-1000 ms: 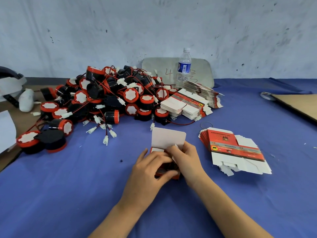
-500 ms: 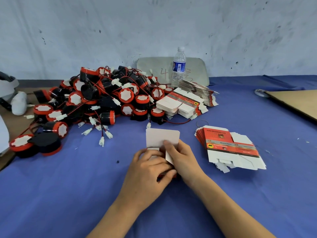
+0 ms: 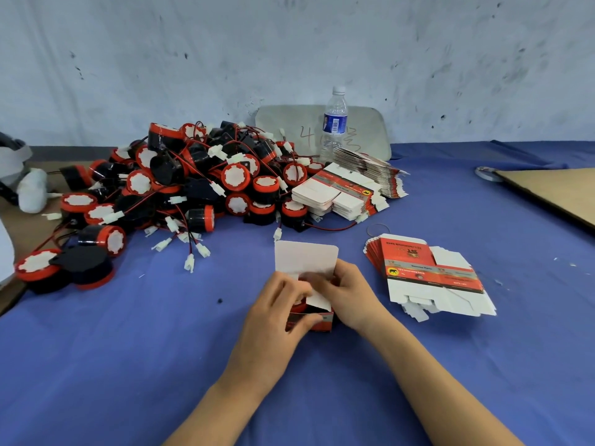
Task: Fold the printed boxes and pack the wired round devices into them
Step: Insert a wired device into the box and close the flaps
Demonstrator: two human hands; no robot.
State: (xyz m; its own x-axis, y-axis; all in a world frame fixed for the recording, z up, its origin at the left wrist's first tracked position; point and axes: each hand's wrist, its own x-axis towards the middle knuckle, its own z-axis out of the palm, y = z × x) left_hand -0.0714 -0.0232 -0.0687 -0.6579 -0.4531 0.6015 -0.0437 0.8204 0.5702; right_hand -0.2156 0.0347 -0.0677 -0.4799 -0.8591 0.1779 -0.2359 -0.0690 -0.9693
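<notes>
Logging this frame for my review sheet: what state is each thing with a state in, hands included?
Printed box: erected, lid flap standing open, contents hidden.
Left hand: grips the box.
Right hand: fingers pinch a white side flap.
Near stack of box blanks: flat, unfolded.
Far stacks of box blanks: flat, unfolded.
Wired round devices: loose heap, unpacked.
Water bottle: upright, capped.
</notes>
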